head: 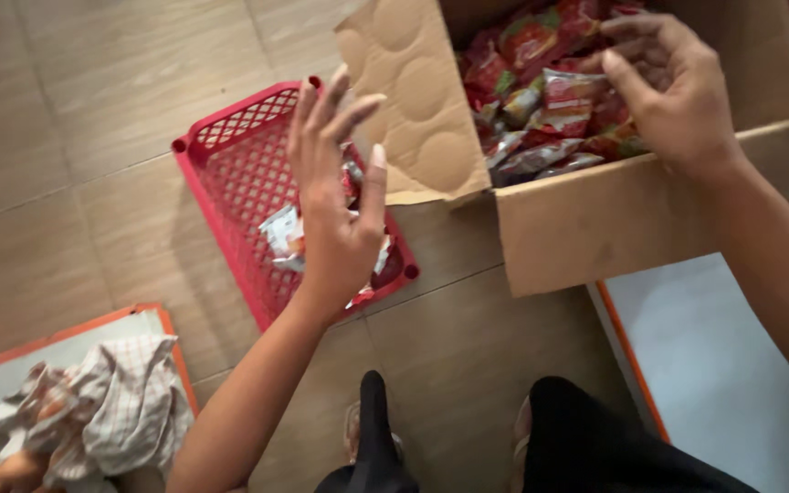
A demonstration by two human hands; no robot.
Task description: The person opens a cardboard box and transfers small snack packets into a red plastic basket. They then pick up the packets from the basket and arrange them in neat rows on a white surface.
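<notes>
Left hand [335, 196] open, fingers spread, palm turned inward, holds nothing, hovers above red plastic basket [230, 173] on tiled floor [66, 137]. Few small snack packets [282, 233] lie in basket, just under and behind left hand. Right hand [673, 87] reaches into open cardboard box [614, 215], fingers curled over pile of red sachets [550, 100]; cannot tell whether it grips any. Box stands just right of basket, flap [413, 100] overhanging basket's corner. Checked cloth [111, 411] lies at lower left, well apart from both hands
</notes>
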